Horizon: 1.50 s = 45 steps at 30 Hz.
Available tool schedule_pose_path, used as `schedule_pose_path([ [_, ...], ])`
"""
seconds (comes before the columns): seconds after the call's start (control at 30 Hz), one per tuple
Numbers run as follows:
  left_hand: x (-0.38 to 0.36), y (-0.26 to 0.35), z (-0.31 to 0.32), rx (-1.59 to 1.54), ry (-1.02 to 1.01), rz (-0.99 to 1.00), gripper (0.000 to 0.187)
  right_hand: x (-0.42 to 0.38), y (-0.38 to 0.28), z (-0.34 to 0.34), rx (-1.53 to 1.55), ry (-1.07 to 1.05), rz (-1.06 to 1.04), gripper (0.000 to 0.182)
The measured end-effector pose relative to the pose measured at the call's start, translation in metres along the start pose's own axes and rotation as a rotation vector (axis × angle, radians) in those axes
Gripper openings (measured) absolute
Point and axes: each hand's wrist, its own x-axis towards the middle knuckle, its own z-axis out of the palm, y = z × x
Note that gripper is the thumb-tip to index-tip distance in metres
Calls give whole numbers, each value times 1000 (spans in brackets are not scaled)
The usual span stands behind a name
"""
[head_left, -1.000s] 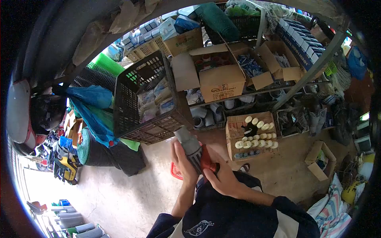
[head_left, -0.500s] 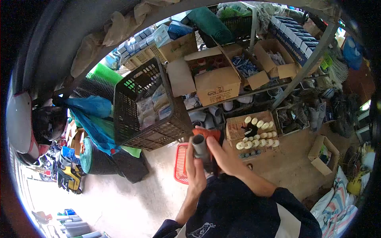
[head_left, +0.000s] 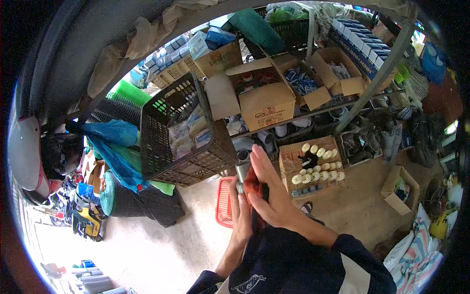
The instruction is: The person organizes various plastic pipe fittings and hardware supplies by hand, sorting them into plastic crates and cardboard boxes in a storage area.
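- Pipe fitting, grey plastic (head_left: 243, 171), held out in front of the jacket, between both hands, round open end uppermost in view; lower part hidden.
- Left hand (head_left: 241, 215): fingers close together, nearly straight, laid along the side of the fitting. Little visible wrap around it, so likely to lose hold under a hard twist or push.
- Right hand (head_left: 273, 198): fingers extended and together, thumb bent inward against an orange-red piece (head_left: 251, 185) beside the fitting. Might slide off with pressure through the flat fingers alone. Contact beneath the palm hidden; impossible to tell how firm.
- Skewed pressure from the two palms could tilt the fitting or part it from the orange-red piece; whether joined or merely touching, cannot tell.
- Below and just left of the hands in view, red plastic basket (head_left: 223, 208) on the concrete floor (head_left: 161, 250). After a slip, possible landing in the basket, or a knock and roll on the hard floor.
- Beyond, black perforated crate (head_left: 188, 169), near the fitting in view; risk of a bump from swinging too far forward.
- To the right, cream ribbed pieces (head_left: 320, 167) in rows on a cardboard box (head_left: 285, 164); easily scattered by anything falling there.
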Motion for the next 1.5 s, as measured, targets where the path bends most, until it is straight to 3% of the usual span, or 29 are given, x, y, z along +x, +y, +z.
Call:
schedule_pose_path([
  [0.13,18,0,-3,0,201,81,53,-17,4,15,92,-104,43,69],
  [0.2,24,33,-7,-127,325,-143,58,-42,4,26,74,-210,56,68],
  [0.3,22,16,-14,-186,308,-51,60,-51,3,33,-25,-165,27,71],
  [0.37,9,6,3,136,324,122,59,-33,-2,20,44,-72,112,67],
  [0.43,-5,-31,0,-177,183,-25,60,-10,-13,5,177,8,225,64],
  [0.5,-17,-23,19,-22,110,68,72,9,-8,-4,337,61,321,61],
  [0.53,-24,-14,22,-8,116,-43,73,15,-10,-12,403,27,396,61],
  [0.6,-26,-32,14,538,244,143,70,0,13,2,462,46,268,63],
  [0.67,9,-60,-8,-288,226,-207,60,-23,6,7,307,-57,304,70],
  [0.7,5,-35,2,-290,344,-126,58,-33,5,11,295,-94,303,72],
  [0.77,12,24,10,-359,320,-16,56,-54,2,21,271,-167,297,76],
  [0.8,21,17,5,-302,434,34,56,-59,3,24,266,-174,273,76],
  [0.93,12,1,0,74,340,-28,57,-37,-2,14,205,-91,205,74],
  [0.97,7,13,5,-5,279,-193,62,-28,-6,9,221,-64,245,72],
  [1.03,-7,-26,-3,48,197,-148,67,-9,-13,-1,254,-7,322,68],
  [1.07,-8,7,15,60,103,89,67,3,-19,-10,321,8,373,67],
  [1.13,-12,4,12,184,91,-50,60,18,-6,-17,315,62,340,65],
  [1.17,-12,10,13,254,85,-18,58,14,8,-9,392,94,315,65],
  [1.23,-3,7,5,143,90,30,56,-3,24,9,547,162,263,65],
  [1.3,10,9,10,-155,150,-18,54,-23,7,15,343,11,345,73],
  [1.37,23,15,4,-52,167,18,54,-46,9,32,280,27,231,77],
  [1.5,17,13,6,-48,47,61,56,-33,6,10,229,32,231,76],
])
